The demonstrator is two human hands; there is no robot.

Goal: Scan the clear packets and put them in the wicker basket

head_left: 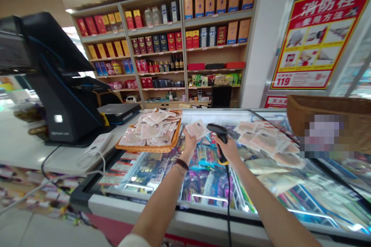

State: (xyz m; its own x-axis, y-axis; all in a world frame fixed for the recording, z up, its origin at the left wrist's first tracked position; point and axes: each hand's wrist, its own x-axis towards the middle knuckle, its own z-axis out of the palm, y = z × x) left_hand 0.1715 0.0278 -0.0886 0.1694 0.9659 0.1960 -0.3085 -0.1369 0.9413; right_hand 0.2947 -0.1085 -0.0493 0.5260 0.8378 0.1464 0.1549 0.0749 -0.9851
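A flat, clear-wrapped packet (197, 130) with pale pinkish contents is just right of the woven tray (145, 149), raised over the glass. The left hand (189, 141) has it by its lower left part, thumb and fingers pinched together on the wrapper, so most of the packet sticks out beyond the grip, on the side away from the tray. A dark beaded bracelet (181, 163) circles that wrist.

Farther right of the tray, the right hand (227, 146) is closed around the handle of a black barcode scanner (218, 128). The scanner's head points back toward the tray and stands right at the packet's edge; whether the two touch, I cannot tell. Nor can I tell whether a finger presses the trigger. A black cable (228, 204) drops from the handle.

The tray itself holds a heap of similar packets (156, 125). Well to its right, past the scanner, more packets (263, 139) lie spread in a loose, overlapping pile on the glass-topped case (130, 213). Beyond that pile from the tray is a brown basket (295, 114). Left of the tray stands a dark checkout terminal (63, 100); behind the tray, shelves (184, 61) carry rows of boxes and bottles.
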